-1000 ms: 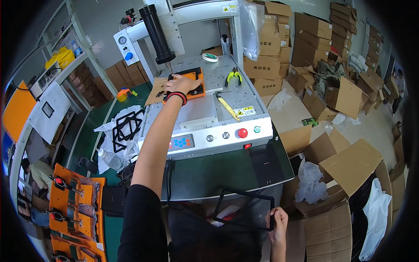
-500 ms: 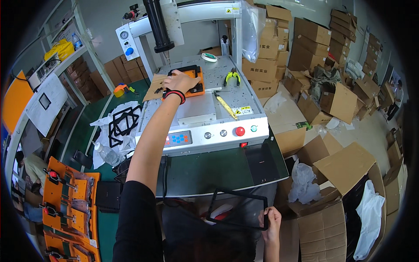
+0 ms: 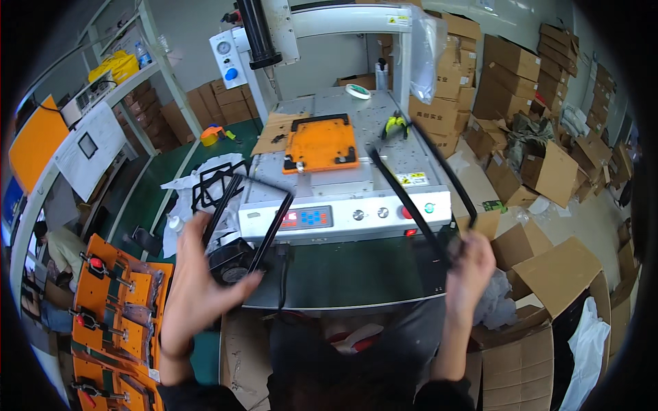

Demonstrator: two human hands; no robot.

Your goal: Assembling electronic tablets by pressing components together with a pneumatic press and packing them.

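Observation:
Raised at the lower left, my left hand (image 3: 195, 298) grips a thin black rectangular frame (image 3: 272, 231) between thumb and fingers, its far side tipped upward. My right hand (image 3: 469, 270), blurred by motion, holds a second black frame (image 3: 409, 207) by its near end, tilted up in front of the machine panel. Beyond both hands an orange fixture plate (image 3: 320, 142) lies on the machine bed, with a black bar along its far edge and black pieces at its near corners. Neither hand touches it.
Above the bed hangs a black dispensing cylinder (image 3: 260, 34). Green-handled pliers (image 3: 395, 126) and a tape roll (image 3: 358, 92) lie on the bed. More black frames (image 3: 209, 186) rest on white cloth at left, beyond orange clamp fixtures (image 3: 113, 301). Open cartons (image 3: 517, 363) stand at right.
My left hand has come back from the orange fixture toward me and now holds a black frame. My right hand has lifted its frame upward and rightward. The view has shifted slightly.

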